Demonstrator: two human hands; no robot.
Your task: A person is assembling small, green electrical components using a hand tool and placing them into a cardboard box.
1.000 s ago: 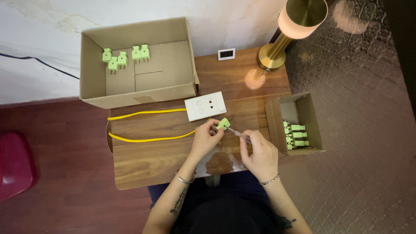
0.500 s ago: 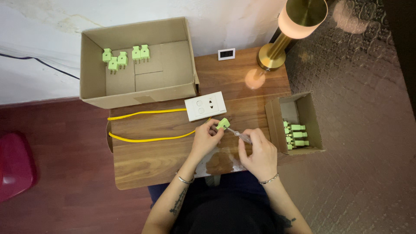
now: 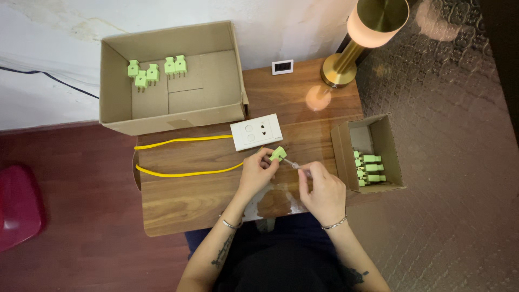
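Note:
My left hand [image 3: 256, 172] holds a small light-green plug [image 3: 278, 153] just above the wooden table [image 3: 184, 194]. In my right hand [image 3: 323, 186] is a thin screwdriver [image 3: 294, 164] whose tip points at the plug. A yellow cable [image 3: 184, 173] runs in a loop from the left table edge toward my left hand. The white socket plate [image 3: 256, 131] lies just behind the plug.
A large open cardboard box [image 3: 173, 81] at the back left holds several green plugs [image 3: 154, 69]. A small cardboard box [image 3: 370, 154] at the right holds more green plugs. A brass lamp [image 3: 351, 51] and a small white display [image 3: 283, 66] stand at the back. A red seat [image 3: 19, 205] sits at far left.

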